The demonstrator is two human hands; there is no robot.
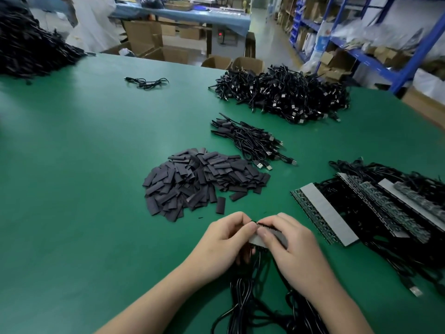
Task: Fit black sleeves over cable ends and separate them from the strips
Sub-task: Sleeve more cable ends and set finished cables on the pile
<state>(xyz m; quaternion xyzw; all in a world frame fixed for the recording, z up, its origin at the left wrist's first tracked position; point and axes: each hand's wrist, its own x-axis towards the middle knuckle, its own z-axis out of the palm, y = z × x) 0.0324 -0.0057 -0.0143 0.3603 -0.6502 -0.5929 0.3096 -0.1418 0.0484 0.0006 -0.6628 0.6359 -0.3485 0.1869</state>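
Note:
Both hands hold a short grey-backed strip (279, 237) with a toothed black edge, low in the middle of the view. My left hand (221, 242) pinches its left end and my right hand (293, 247) grips the rest with the thumb across the grey face. Black cables (245, 292) hang from the strip toward me. A heap of flat black sleeves (202, 182) lies just beyond the hands. Several more strips with cables (337, 213) lie to the right.
On the green table (84, 177) a small bundle of sleeved cables (252, 141) lies behind the sleeves, with a large cable pile (289, 95) further back. A lone cable (147, 81) lies mid-left. A dark heap (29, 49) fills the far left corner. Shelving stands at right.

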